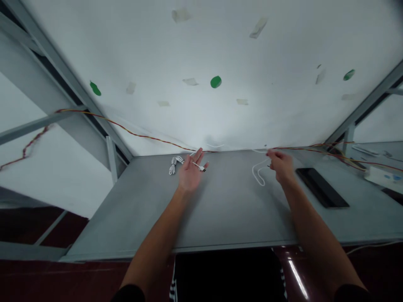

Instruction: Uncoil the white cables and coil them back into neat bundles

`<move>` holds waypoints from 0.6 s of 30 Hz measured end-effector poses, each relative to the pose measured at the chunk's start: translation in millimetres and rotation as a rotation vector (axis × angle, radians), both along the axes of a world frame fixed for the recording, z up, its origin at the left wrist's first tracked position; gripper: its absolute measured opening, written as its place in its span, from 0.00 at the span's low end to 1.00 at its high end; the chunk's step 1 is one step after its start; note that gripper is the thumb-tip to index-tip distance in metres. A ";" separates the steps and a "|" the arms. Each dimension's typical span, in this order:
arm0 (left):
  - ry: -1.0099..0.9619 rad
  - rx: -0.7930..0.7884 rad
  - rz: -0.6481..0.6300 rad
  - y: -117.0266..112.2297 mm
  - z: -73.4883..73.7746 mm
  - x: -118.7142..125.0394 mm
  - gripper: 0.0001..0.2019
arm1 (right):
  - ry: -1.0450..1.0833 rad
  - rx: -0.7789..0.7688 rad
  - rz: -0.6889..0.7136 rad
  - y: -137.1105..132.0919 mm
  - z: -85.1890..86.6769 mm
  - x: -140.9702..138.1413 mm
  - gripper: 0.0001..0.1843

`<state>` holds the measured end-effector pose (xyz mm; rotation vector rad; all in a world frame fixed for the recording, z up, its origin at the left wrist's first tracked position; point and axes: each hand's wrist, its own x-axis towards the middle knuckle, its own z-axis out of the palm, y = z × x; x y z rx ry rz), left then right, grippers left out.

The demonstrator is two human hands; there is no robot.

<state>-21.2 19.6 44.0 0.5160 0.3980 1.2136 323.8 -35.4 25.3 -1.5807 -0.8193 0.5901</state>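
My left hand point(190, 172) is raised above the grey table point(226, 209) with its fingers spread. A white USB plug point(199, 167) with a short cable lies at its thumb, and I cannot tell if it is gripped. Just left of that hand sits a bundled white cable point(175, 164). My right hand point(280, 165) pinches a thin white cable point(256, 174) near the far table edge, and a loop of it hangs below the fingers. A small dark cable end point(268, 166) shows beside those fingers.
A flat black case point(321, 187) lies on the table right of my right hand. Red and yellow twisted wires point(135, 135) run along the far edge. A white power strip point(382, 176) stands at far right, below a white wall point(157, 50) with grey metal struts point(63, 71).
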 end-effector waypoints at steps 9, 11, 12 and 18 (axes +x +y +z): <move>0.318 -0.220 0.501 18.8 -19.0 5.1 0.16 | -0.132 -0.115 0.142 -7.0 6.2 -12.4 0.30; 0.304 -0.200 0.522 21.1 -18.4 3.7 0.16 | -0.081 -0.116 0.113 -6.9 7.9 -3.9 0.29; 0.279 -0.178 0.490 21.7 -17.5 2.6 0.17 | -0.058 -0.136 0.115 -6.8 8.6 -0.5 0.28; 0.387 -0.022 0.318 17.9 -19.2 2.8 0.21 | 0.094 -0.280 0.336 -11.3 15.2 0.0 0.26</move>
